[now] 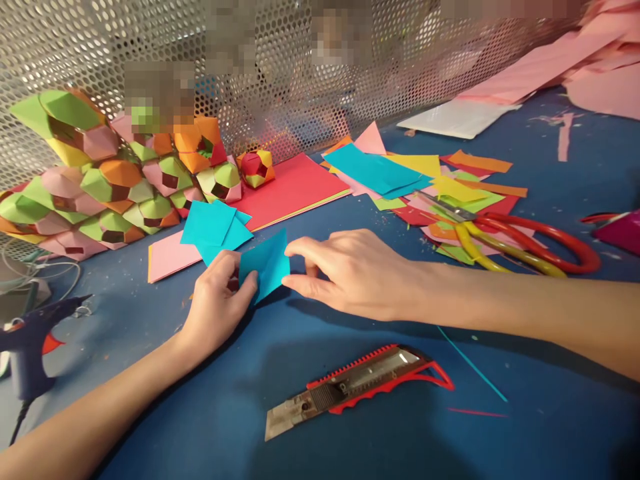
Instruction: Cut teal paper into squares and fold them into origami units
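Observation:
A small blue paper square (267, 263) is held up between my two hands, slightly bent and tilted above the table. My left hand (220, 290) pinches its lower left side between thumb and fingers. At its right edge, the thumb and index finger of my right hand (340, 267) grip the paper. Just behind my left hand, several blue paper squares (210, 223) lie loosely stacked on pink paper (173, 257). A utility knife (360, 380) with a red frame and its blade out rests on the blue table (210, 413) in front of my hands.
Folded paper modules (115, 180) pile up at the left against a perforated metal screen (280, 60). A glue gun (33, 340) stands at the left edge. Red-handled scissors (545, 243) and yellow-handled scissors (480, 243) lie over coloured scraps (465, 190). Red sheets (300, 190) lie behind.

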`<state>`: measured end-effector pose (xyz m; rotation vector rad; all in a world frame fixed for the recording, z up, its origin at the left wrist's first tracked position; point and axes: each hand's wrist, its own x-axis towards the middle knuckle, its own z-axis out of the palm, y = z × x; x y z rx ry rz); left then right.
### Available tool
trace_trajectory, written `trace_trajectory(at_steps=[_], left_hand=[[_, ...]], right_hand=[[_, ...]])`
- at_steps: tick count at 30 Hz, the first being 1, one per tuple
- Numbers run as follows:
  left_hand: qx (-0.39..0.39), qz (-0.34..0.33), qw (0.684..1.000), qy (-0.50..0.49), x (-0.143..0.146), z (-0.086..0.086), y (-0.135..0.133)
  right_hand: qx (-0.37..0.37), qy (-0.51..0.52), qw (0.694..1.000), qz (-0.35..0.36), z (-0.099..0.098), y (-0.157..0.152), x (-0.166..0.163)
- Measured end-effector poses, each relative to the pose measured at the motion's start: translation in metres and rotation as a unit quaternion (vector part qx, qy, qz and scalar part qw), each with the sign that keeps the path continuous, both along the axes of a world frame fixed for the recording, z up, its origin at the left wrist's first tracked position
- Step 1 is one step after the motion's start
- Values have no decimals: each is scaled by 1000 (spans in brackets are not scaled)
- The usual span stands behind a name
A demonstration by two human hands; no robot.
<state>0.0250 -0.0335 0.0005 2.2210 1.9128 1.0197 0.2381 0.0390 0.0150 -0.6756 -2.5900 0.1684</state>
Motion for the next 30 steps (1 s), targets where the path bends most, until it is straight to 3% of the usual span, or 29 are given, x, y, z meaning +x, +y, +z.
trace_trajectory(at_steps=[4, 8, 11, 15, 20, 30], left_hand=[[-55, 15, 995, -81, 10, 3, -6], [-130, 23, 975, -179, 15, 2, -11], [-110, 45, 970, -214, 9, 0, -5], [-60, 20, 973, -220, -4, -4, 7], [-106, -2, 981, -161, -13, -9, 11], [-141, -49, 985, -83, -20, -5, 10]], right_hand=[[-194, 49, 979, -38, -3, 0, -4], [-288, 143, 947, -14, -12, 10, -10], [-335, 170, 926, 29, -21, 19, -12], [-315, 155, 936, 24, -27, 27, -12], [-298, 132, 944, -39, -32, 33, -12], [-241, 92, 966, 22, -38, 47, -5]])
